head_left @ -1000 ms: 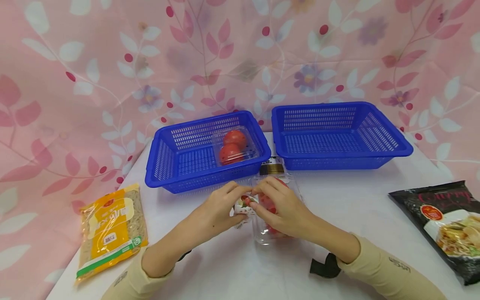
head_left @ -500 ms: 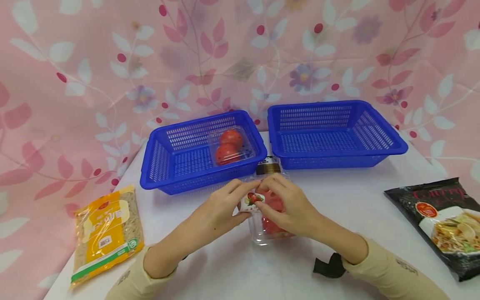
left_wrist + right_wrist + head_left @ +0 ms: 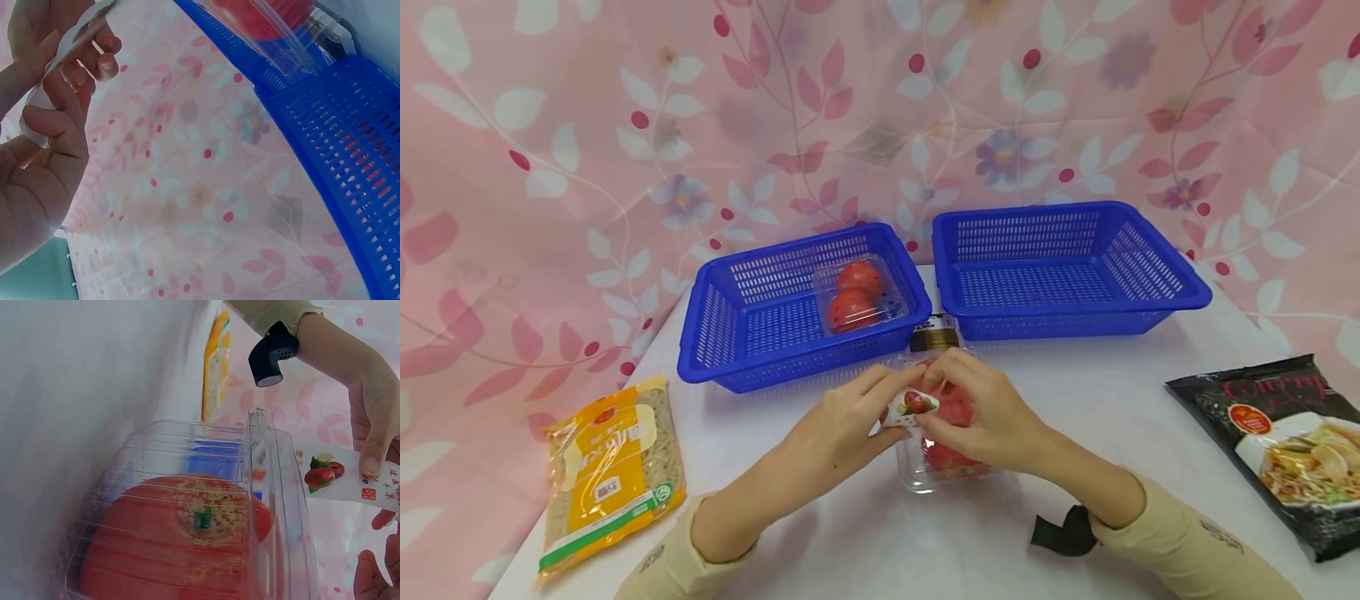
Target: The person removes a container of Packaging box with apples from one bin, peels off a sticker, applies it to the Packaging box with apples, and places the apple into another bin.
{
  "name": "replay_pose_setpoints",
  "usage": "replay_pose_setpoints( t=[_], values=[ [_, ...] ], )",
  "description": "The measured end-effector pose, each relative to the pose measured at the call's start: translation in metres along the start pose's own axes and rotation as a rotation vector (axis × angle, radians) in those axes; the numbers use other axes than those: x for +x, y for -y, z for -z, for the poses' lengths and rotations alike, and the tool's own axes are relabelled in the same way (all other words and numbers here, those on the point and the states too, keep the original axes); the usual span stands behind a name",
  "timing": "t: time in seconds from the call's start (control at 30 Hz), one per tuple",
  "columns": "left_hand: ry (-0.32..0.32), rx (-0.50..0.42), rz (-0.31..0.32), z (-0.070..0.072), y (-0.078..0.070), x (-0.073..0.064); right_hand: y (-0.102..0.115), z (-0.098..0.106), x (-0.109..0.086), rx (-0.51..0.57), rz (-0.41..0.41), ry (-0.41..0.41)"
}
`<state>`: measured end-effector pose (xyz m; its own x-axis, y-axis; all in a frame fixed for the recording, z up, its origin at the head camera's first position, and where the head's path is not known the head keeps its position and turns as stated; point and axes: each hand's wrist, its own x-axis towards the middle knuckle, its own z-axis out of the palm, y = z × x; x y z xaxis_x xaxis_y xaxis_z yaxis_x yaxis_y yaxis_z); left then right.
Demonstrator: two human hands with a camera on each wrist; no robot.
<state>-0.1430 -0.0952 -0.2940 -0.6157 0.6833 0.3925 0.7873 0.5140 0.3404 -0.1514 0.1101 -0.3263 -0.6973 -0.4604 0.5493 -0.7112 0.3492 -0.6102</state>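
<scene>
A white paper label strip (image 3: 913,406) printed with red fruit is held up between both hands. My left hand (image 3: 842,425) pinches it; in the right wrist view that hand's thumb lies flat over the label (image 3: 340,478). My right hand (image 3: 988,408) pinches the label's right side with thumb and fingers. Below the right hand, a clear plastic clamshell box (image 3: 921,475) with large red fruit (image 3: 169,537) rests on the table, partly hidden by the hand. In the left wrist view the label (image 3: 40,103) is seen edge-on and bent, with fingers on both sides.
A blue basket (image 3: 737,367) at the back left holds another clear box of red fruit (image 3: 853,308). A second blue basket (image 3: 1075,312) stands to its right. A jar-like thing with a gold band (image 3: 934,337) lies behind the clamshell. A yellow bag (image 3: 613,475) and black noodle packet (image 3: 1273,450) flank the hands.
The label has shifted slightly right between the fingers and shows more of its print. Both hands stay over the left side of the clamshell; the view has turned slightly right.
</scene>
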Motion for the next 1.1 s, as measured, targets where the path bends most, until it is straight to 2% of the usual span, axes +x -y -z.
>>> replay_pose_setpoints(
  t=[0.2,0.4,0.63,0.77,1.0,1.1],
  values=[
    [-0.032,0.039,-0.043,-0.003,0.000,0.000,0.003,0.001,-0.001,0.051,-0.045,0.005],
    [-0.042,0.038,-0.057,-0.005,0.000,-0.002,0.004,0.002,-0.002,0.113,-0.072,0.006],
    [-0.050,0.002,-0.072,-0.007,0.002,-0.002,0.004,0.002,0.000,0.152,-0.003,-0.024],
    [-0.099,-0.001,-0.128,-0.010,0.004,-0.002,0.003,0.002,0.001,0.147,0.036,-0.044],
    [-0.236,-0.042,-0.275,-0.013,0.005,-0.005,0.001,0.006,0.001,0.119,0.048,-0.082],
    [-0.259,-0.058,-0.294,-0.012,0.005,-0.006,0.001,0.008,0.001,0.120,0.046,-0.092]
  ],
)
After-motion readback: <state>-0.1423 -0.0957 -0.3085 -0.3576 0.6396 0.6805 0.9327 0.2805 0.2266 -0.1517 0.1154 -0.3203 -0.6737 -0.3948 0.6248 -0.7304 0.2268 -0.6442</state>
